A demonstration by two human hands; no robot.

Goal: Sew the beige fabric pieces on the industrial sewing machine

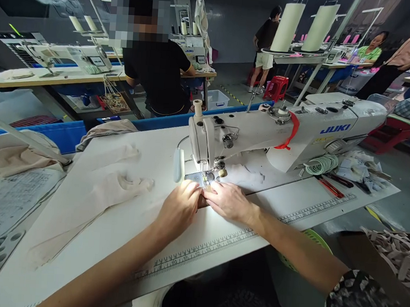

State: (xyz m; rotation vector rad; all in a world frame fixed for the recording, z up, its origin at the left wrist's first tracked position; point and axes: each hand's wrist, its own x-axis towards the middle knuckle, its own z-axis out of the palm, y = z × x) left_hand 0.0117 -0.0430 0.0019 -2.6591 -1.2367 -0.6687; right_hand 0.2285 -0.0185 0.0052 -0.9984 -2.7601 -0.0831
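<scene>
A white JUKI sewing machine [297, 126] stands on a white sewing table [124, 232]. Both of my hands sit just in front of its needle and presser foot [205, 176]. My left hand [180, 208] and my right hand [228, 201] press close together, fingers curled on a small beige piece that I can barely see between them. A long pale beige fabric strip [94, 197] trails across the table to the left of my left hand.
A ruler [220, 245] is printed along the table's front edge. Red-handled tools [331, 184] and scraps lie at the right, near a coil of cord [320, 164]. A box of beige strips [396, 253] is lower right. Other people work at machines behind.
</scene>
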